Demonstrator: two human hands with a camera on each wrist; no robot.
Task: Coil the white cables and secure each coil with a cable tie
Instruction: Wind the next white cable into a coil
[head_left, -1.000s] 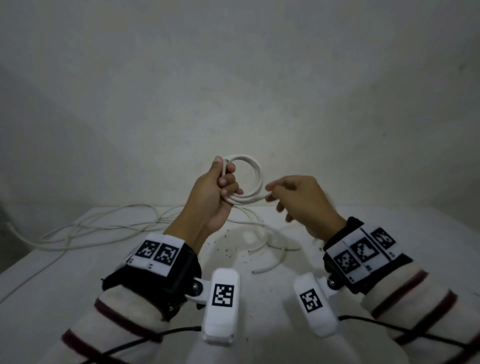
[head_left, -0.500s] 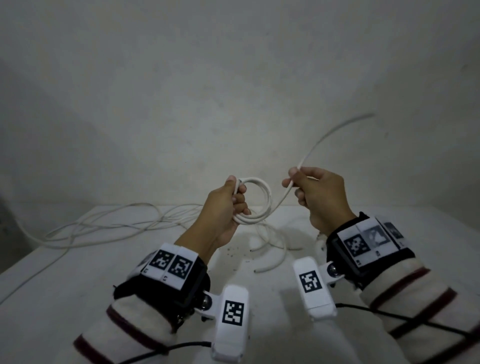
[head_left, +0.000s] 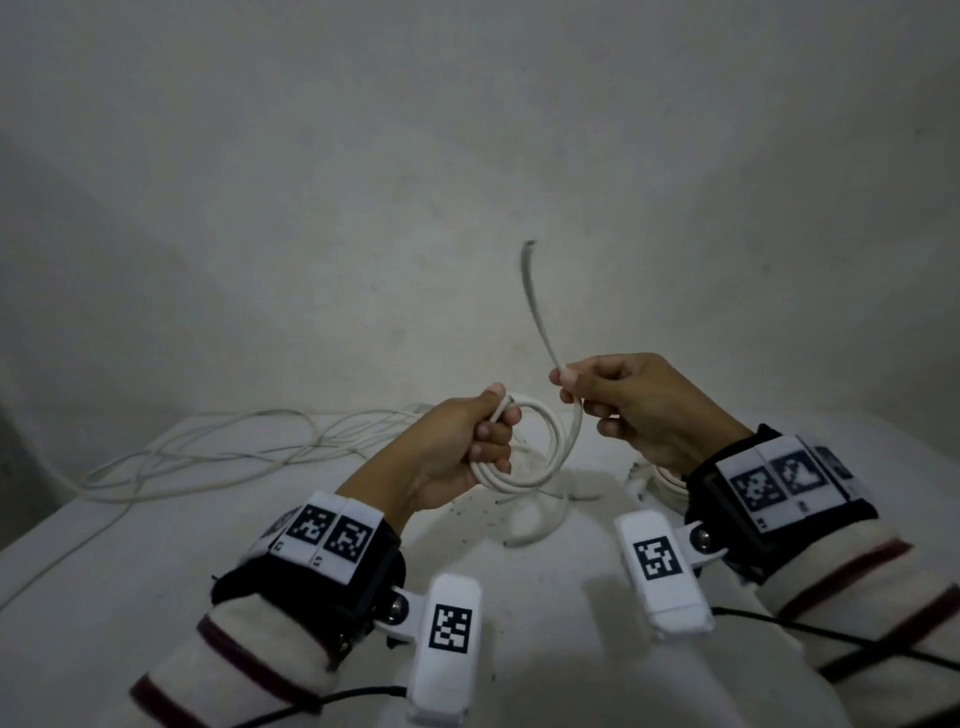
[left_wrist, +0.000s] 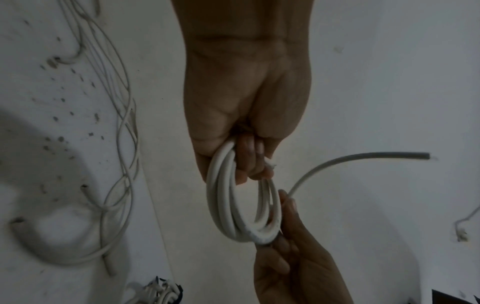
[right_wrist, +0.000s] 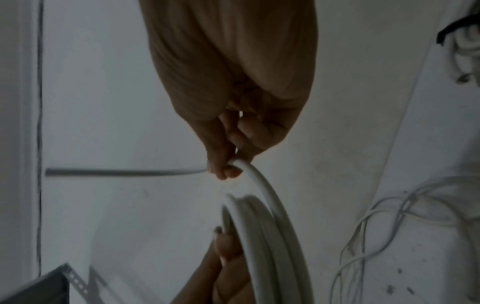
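Behind the white desk (head_left: 156, 571) a plain grey wall is seen. At the frame's centre, a white cable coil (head_left: 524, 457) is held above the desk by the left hand (head_left: 457, 457), its grip curled round the loops. The cable's free end (head_left: 535, 306) is pinched in the right hand (head_left: 639, 410). Compared with half a second earlier, that end has been swung from the upper right to nearly upright. Loose cables (head_left: 218, 452) lie at left.
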